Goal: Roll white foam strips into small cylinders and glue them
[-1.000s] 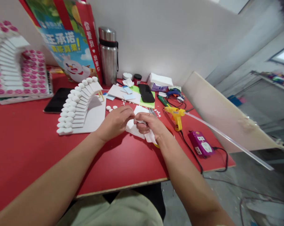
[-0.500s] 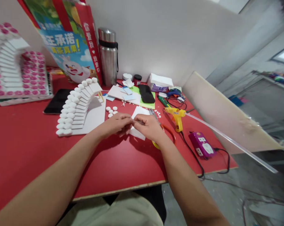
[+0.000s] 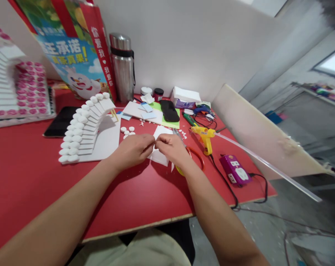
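Observation:
My left hand [image 3: 134, 149] and my right hand [image 3: 171, 147] meet fingertip to fingertip over the red table [image 3: 31, 177], both pinched shut on a small white piece I cannot make out. Under them lies a white foam sheet [image 3: 160, 155]. Red-handled scissors [image 3: 193, 157] lie just right of my right hand. A white foam staircase model [image 3: 84, 127] with round white knobs stands on a white base to the left of my left hand. A few loose white discs [image 3: 127, 131] lie between the model and my hands.
A yellow glue gun [image 3: 205, 136] with a long clear stick and a purple power strip [image 3: 235, 170] sit at the right. At the back stand a steel flask [image 3: 123, 68], a printed bag [image 3: 73, 55], a black phone [image 3: 59, 122], foam pieces and a pink-knobbed model [image 3: 14, 88].
My hands lowered from the lifted white sheet and drew close together in a pinch; the sheet now lies flat on the table. The view shifted slightly right.

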{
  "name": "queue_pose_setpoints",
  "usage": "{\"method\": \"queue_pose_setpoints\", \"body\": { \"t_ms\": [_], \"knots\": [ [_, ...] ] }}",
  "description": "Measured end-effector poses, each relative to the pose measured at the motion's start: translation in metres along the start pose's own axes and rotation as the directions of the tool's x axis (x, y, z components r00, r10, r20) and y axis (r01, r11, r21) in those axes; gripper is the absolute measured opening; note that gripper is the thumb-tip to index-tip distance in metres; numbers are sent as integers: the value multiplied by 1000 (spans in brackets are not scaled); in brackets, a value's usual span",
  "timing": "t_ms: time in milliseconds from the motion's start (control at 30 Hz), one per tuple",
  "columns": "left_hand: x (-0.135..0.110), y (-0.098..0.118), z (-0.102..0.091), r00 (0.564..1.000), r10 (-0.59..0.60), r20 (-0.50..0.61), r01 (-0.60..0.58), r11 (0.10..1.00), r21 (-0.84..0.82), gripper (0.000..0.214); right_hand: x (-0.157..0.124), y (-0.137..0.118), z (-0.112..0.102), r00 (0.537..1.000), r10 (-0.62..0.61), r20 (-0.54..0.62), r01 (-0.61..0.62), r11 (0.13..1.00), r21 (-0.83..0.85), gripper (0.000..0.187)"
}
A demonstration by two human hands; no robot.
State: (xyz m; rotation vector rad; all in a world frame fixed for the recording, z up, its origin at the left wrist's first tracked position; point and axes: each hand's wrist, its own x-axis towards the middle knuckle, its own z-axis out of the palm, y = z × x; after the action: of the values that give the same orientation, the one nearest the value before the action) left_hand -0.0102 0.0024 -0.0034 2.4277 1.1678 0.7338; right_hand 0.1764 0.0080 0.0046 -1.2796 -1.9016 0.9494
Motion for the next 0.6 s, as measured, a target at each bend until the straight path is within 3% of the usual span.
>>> {"method": "queue_pose_setpoints", "body": {
  "t_ms": [100,167,200,267,300,367,600],
  "knots": [
    [0,4,-3,998,-61,-7,60,994,-92,19,0,0,1,1000,-9,-15,9,1000,-12,24],
    [2,6,-6,977,-211,32,211,935,-285,26,-2,-1,1,998,-51,-29,47,993,-107,23],
    [3,7,-7,946,-310,98,322,849,-419,29,-3,-2,0,996,-88,-27,83,982,-170,22],
    [6,7,-9,825,-432,364,560,536,-632,32,-5,-4,-3,983,-182,0,173,936,-306,21],
    [7,6,-10,757,-438,485,645,382,-661,33,-6,-5,-4,974,-225,22,217,905,-365,22],
    [9,4,-11,709,-372,598,697,246,-673,32,-8,-6,-7,957,-282,70,282,845,-454,23],
    [6,2,-11,747,-317,584,643,122,-756,23,-7,-8,-7,947,-247,208,323,726,-608,22]
  ]
}}
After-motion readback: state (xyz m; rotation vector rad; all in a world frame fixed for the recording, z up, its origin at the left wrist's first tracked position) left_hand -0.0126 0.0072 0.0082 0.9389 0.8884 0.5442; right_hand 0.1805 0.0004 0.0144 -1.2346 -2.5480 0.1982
